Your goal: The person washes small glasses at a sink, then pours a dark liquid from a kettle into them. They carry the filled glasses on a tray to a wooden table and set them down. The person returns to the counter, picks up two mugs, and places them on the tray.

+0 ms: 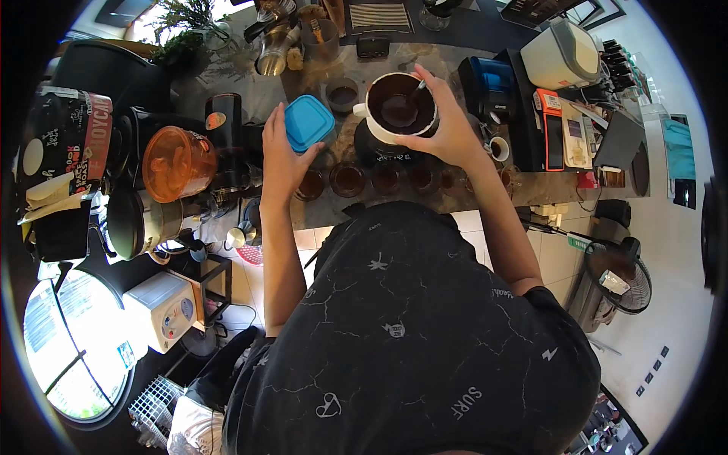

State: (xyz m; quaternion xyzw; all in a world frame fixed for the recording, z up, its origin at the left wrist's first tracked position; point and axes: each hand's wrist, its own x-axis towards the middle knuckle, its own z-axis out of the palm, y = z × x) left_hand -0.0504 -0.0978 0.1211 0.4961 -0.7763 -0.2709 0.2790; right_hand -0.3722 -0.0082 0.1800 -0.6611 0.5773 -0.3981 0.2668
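Observation:
My left hand (pixel 285 156) holds a small container with a bright blue square lid (pixel 309 122), thumb and fingers on opposite sides. My right hand (pixel 449 128) is wrapped around a wide white-rimmed vessel (pixel 376 128) with a dark inside and a small handle on its left. A metal spoon (pixel 421 85) leans inside it, near my fingertips. Beneath the vessel is a black scale (pixel 367 149) with a lit display; I cannot tell whether the two touch. Several glasses of brown liquid, such as this glass (pixel 347 180), line the counter's near edge.
A dark cup (pixel 342 95) stands behind the blue lid. Left are an orange tub (pixel 177 164), a black grinder-like machine (pixel 223 133) and printed bags (pixel 94 136). To the right, a small white cup (pixel 499 149), a blue-black box (pixel 490 85) and an orange card terminal (pixel 551 133) crowd the counter (pixel 546 187).

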